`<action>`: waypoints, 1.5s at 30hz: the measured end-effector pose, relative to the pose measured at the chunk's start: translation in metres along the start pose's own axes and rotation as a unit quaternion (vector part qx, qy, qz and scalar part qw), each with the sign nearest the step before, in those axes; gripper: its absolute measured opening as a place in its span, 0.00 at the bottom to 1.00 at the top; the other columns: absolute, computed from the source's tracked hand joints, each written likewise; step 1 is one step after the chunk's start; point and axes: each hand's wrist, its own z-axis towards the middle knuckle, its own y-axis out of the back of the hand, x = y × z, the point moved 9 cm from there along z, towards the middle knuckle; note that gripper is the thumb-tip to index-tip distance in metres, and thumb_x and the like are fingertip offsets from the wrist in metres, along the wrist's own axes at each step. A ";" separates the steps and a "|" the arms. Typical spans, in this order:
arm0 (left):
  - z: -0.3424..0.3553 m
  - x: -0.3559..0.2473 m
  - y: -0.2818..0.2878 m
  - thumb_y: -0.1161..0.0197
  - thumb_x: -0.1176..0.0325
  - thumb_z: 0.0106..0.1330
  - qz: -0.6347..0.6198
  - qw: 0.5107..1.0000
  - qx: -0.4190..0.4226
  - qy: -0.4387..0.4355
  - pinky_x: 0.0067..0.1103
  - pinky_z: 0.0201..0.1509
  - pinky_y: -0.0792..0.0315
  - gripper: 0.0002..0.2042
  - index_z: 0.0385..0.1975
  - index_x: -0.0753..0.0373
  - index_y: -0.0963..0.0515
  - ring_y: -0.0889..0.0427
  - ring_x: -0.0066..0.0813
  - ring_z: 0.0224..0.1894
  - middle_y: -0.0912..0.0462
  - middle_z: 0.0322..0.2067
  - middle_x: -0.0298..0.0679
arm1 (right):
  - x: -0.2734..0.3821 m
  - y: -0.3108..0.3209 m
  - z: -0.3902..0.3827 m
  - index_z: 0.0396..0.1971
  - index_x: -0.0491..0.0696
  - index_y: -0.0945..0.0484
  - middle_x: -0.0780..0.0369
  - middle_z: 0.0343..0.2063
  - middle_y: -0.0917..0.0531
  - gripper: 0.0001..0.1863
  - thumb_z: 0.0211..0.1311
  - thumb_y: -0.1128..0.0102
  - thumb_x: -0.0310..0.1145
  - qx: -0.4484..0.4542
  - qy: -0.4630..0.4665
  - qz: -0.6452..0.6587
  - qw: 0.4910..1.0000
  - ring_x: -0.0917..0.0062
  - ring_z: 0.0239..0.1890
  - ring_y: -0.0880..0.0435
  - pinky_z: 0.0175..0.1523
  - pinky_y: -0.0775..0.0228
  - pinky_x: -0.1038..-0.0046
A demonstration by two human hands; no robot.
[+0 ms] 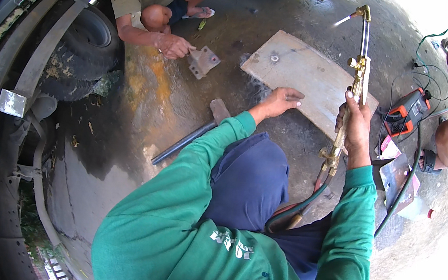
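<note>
Right hand [356, 124] wraps its fingers round 1 lit torch [360, 76], upper right; left hand [278, 103], fingers loosely extended: flame-readying, seemingly; next calls for steady aim.

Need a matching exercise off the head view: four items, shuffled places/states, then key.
Items
1. brass torch
2. rectangular metal plate
3. hammer
4. metal bracket with holes

Places/states
A. lying on the ground beside the green left sleeve
B. held by a co-worker's hand
C. at the left hand's fingertips
D. gripped in the right hand

Pairs: 1-D, 2-C, 3-A, 4-B
</note>
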 end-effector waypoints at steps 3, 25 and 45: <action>0.000 -0.005 0.002 0.34 0.66 0.73 0.015 1.000 -0.012 -0.002 0.25 0.61 0.25 0.16 0.56 0.65 0.18 0.18 0.27 0.56 0.13 0.50 0.38 | -0.002 -0.010 -0.002 0.45 0.50 0.30 0.68 0.18 0.27 0.18 0.73 0.37 0.47 0.018 0.000 -0.016 1.000 0.83 0.13 0.28 0.15 0.35 0.77; -0.014 0.000 -0.005 0.64 0.26 0.73 -0.029 0.997 0.028 -0.068 0.18 0.22 0.33 0.42 0.73 0.52 0.31 0.29 0.18 0.21 0.19 0.59 0.38 | -0.086 -0.075 -0.015 0.57 0.44 0.27 0.63 0.20 0.26 0.38 0.77 0.62 0.67 0.146 -0.208 -0.171 0.952 0.76 0.15 0.27 0.18 0.32 0.70; -0.015 -0.020 -0.008 0.67 0.38 0.81 -0.037 0.991 0.032 -0.126 0.32 0.77 0.41 0.37 0.74 0.64 0.36 0.33 0.38 0.73 0.30 0.71 0.46 | -0.095 -0.075 -0.015 0.47 0.47 0.27 0.65 0.20 0.28 0.35 0.77 0.64 0.68 0.131 -0.224 -0.179 0.949 0.78 0.14 0.29 0.17 0.34 0.72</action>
